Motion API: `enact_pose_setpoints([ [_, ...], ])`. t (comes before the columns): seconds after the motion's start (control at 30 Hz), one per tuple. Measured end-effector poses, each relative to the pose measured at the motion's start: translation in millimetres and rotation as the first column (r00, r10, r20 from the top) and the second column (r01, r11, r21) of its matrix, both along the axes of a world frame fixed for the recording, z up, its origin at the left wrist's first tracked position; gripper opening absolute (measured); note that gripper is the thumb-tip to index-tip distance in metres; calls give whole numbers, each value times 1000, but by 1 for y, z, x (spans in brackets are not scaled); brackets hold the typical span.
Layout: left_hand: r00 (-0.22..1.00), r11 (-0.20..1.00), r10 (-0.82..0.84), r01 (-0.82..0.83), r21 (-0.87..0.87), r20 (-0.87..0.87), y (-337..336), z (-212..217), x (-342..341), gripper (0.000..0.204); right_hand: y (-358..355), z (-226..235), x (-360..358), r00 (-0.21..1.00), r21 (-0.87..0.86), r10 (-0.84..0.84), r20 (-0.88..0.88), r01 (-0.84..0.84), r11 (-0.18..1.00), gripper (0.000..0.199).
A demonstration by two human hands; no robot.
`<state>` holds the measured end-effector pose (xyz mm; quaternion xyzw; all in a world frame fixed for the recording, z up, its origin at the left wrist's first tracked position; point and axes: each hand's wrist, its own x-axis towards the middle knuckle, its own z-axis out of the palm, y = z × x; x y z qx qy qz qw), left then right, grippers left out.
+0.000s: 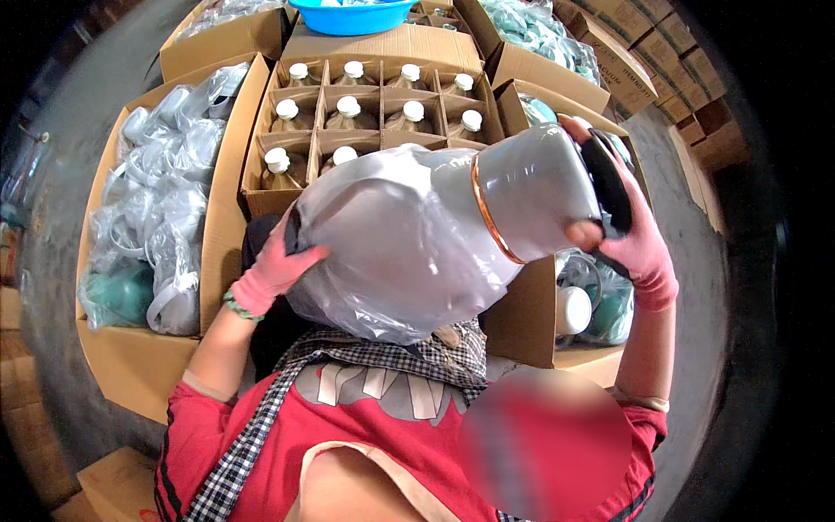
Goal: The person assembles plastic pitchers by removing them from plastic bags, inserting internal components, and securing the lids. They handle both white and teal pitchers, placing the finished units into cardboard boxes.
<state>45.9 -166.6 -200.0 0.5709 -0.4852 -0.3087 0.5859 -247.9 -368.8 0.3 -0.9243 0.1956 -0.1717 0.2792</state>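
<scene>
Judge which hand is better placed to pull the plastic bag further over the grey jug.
Left, probably. The left hand already grips the plastic bag at the jug's wide end, while the right hand is busy holding the jug's bare base and a dark pad.

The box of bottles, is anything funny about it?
One thing: in the box of bottles the front row holds only two white-capped bottles, and its other slots cannot be seen behind the big grey jug that both hands hold. Nothing looks spilled or broken.

Looks like a packing warehouse: open cardboard boxes [217, 217] crowded on a concrete floor [61, 174], a divided carton of capped bottles [348, 109], bagged jugs [165, 200], stacked cartons [661, 52] behind.
</scene>
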Motion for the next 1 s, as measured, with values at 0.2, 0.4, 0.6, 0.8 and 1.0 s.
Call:
enact_pose_setpoints([
  [0.2,909,953,297,-301,-33,294,-17,-7,-16,47,-4,58,-9,895,566,-217,-391,419,710,42],
  [0.4,846,944,326,-316,-95,423,-19,-11,-19,50,17,35,1,954,-159,-211,212,246,956,47],
  [0.6,820,942,330,-316,-111,468,-11,-7,-26,50,-13,40,10,919,-107,58,-391,-108,988,67],
  [0.8,754,936,345,-317,-151,558,2,-13,-31,57,18,57,30,887,-528,-456,-72,354,772,34],
  [1.0,843,925,333,-378,26,422,-10,-11,-23,56,41,62,23,845,-213,-24,-534,-106,971,101],
])
